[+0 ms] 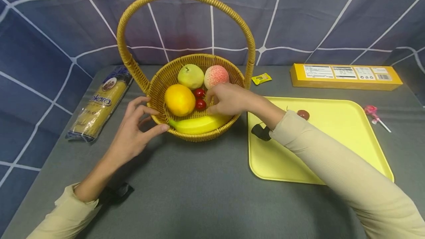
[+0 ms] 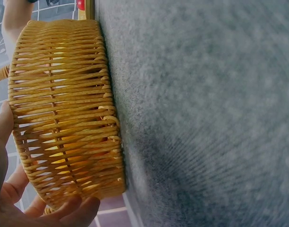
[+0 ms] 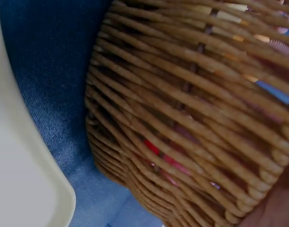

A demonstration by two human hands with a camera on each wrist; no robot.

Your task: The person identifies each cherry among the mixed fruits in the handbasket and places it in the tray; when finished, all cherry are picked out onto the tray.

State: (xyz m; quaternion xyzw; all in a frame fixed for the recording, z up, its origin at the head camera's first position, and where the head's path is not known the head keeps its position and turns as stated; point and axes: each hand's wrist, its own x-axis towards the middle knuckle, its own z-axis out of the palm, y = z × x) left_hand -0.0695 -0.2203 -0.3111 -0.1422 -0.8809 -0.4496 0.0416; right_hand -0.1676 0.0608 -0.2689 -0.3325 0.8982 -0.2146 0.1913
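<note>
A wicker basket with a tall arched handle holds a yellow-orange lemon-like fruit, a green pear-like fruit, a peach, two red cherries and a banana. My left hand grips the basket's left side, thumb at the front rim and fingers along the wall. Over the right rim my right hand reaches inside, fingers bent down beside the cherries and above the banana. Its fingertips are partly hidden, and I cannot tell whether they hold anything.
A yellow tray at right bears a dark red cherry, partly behind my right sleeve. A yellow box, a small yellow packet and a pink lollipop lie around it. At left lies a pasta bag.
</note>
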